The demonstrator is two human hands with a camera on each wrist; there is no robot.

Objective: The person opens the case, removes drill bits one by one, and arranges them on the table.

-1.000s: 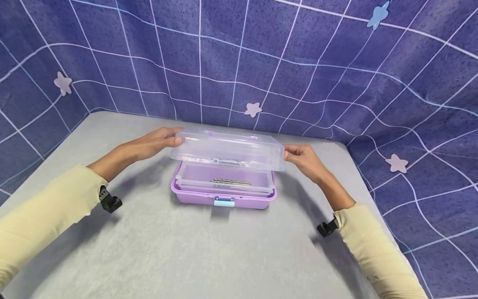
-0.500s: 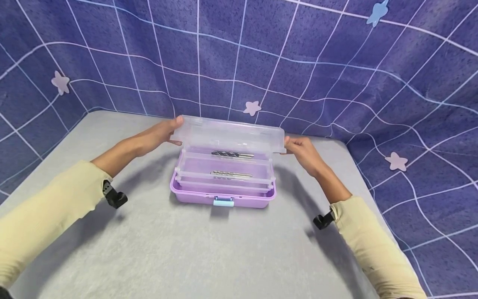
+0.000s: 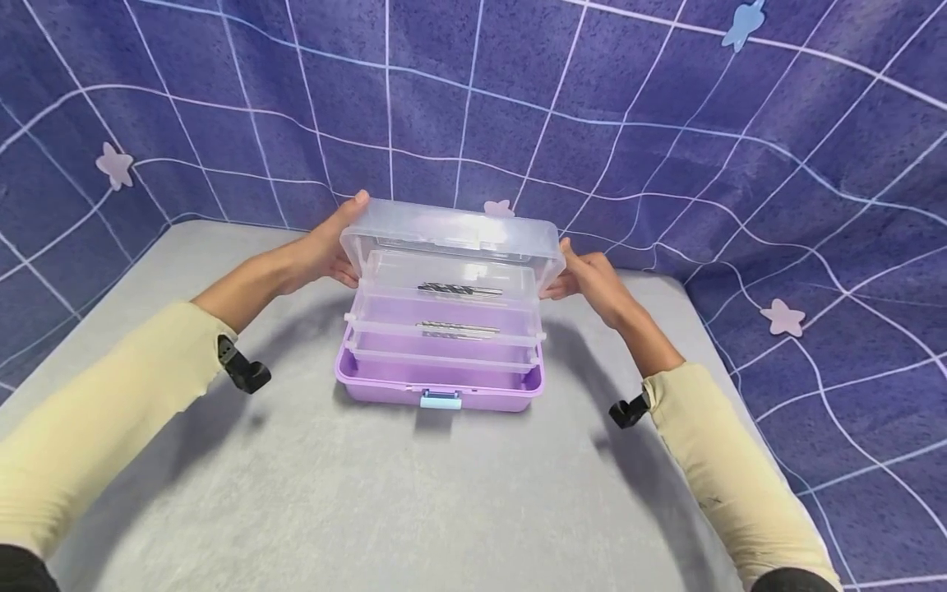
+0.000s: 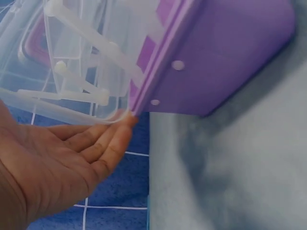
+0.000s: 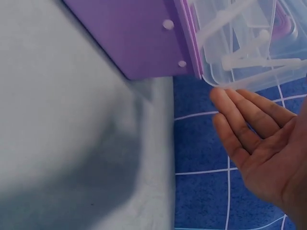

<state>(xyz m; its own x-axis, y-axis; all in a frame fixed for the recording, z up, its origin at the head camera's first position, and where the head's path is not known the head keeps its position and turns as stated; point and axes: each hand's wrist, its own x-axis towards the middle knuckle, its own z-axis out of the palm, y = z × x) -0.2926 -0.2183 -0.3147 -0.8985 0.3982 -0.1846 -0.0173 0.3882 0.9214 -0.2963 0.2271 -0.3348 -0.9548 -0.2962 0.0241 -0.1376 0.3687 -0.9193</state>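
Note:
A purple tool box (image 3: 385, 394) with a pale blue latch (image 3: 441, 400) stands on the grey table. Its clear lid (image 3: 451, 224) is tilted up and back. Inside, clear tiered trays are fanned out: dark-fluted drill bits (image 3: 459, 289) lie in the upper one, silvery drill bits (image 3: 457, 330) in the lower. My left hand (image 3: 329, 242) is at the lid's left end, thumb at the top corner, and its extended fingers (image 4: 108, 148) touch the lid's edge. At the opposite end, my right hand (image 3: 595, 284) has its thumb up by the lid and fingers (image 5: 240, 115) stretched along the lower edge.
A blue gridded curtain (image 3: 444, 99) with star shapes hangs close behind the box and along both sides. Grey tabletop (image 3: 414, 510) stretches in front. White hinge arms (image 4: 96, 40) link the trays to the box sides.
Both hands have raised the lid from low over the box to tilted back. The trays have spread upward and backward with it, bringing the dark drill bits into view.

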